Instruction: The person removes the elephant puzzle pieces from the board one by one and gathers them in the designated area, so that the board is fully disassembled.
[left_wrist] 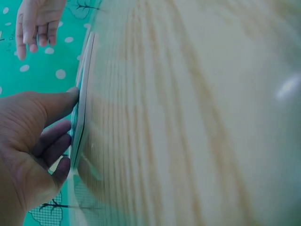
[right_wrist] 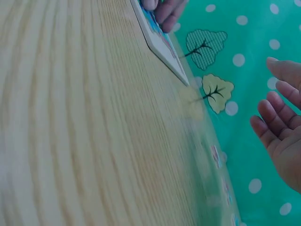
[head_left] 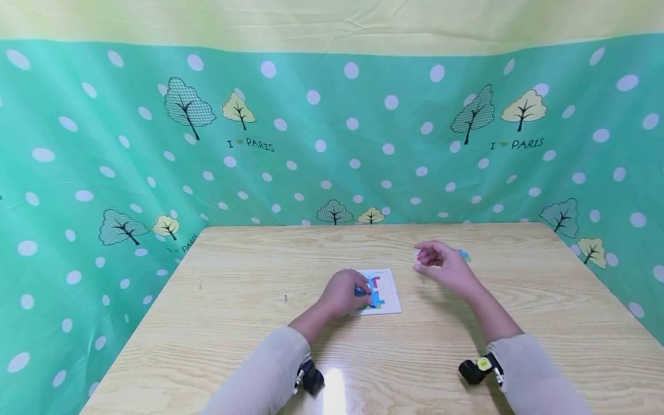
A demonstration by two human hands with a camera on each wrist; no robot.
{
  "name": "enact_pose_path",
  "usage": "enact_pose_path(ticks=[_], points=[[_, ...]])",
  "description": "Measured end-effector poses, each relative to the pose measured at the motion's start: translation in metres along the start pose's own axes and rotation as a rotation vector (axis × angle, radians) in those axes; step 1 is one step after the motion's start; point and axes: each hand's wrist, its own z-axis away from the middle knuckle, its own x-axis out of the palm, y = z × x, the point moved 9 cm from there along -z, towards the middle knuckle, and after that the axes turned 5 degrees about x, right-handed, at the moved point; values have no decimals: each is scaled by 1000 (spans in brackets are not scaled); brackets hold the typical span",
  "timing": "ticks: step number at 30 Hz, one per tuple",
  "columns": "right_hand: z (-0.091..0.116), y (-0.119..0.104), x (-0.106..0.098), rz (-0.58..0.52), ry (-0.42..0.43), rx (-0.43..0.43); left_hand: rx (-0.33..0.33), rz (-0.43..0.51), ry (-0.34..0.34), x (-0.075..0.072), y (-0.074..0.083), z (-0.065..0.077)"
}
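Note:
A white-framed jigsaw puzzle board (head_left: 392, 294) lies on the table, with blue and pink pieces (head_left: 377, 300) inside its frame. My left hand (head_left: 343, 293) reaches over the board's left part, and its spread fingertips touch the puzzle surface; the wrist view shows them along the board (left_wrist: 83, 101) edge-on. Whether a piece sits under those fingertips is hidden. To the board's right, my right hand (head_left: 447, 268) hovers above the table, fingers loosely bent and apart. Nothing shows between the fingers of that hand (right_wrist: 284, 117) in the right wrist view.
Near the right hand lie loose puzzle pieces, a blue one (head_left: 464, 255) and a pink-and-white one (head_left: 417, 256). The right wrist view shows several small pieces (right_wrist: 216, 156) toward the table's far edge. A green dotted cloth (head_left: 353, 144) hangs behind the wooden table (head_left: 249, 271).

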Motion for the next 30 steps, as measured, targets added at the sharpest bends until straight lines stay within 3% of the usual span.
enact_pose_path(ticks=[5,14,24,30], points=[[-4,-4,10,18,-18,17,-46,16,31,-2,-6,1],[-15,-12,38,67,-84,-2,-49,-7,71,-7,-10,1],[-25,-10,78,211,-245,60,-23,-87,47,-7,-11,-1],[-34,-2,91,285,-290,105,0,-126,14,-9,-9,-4]])
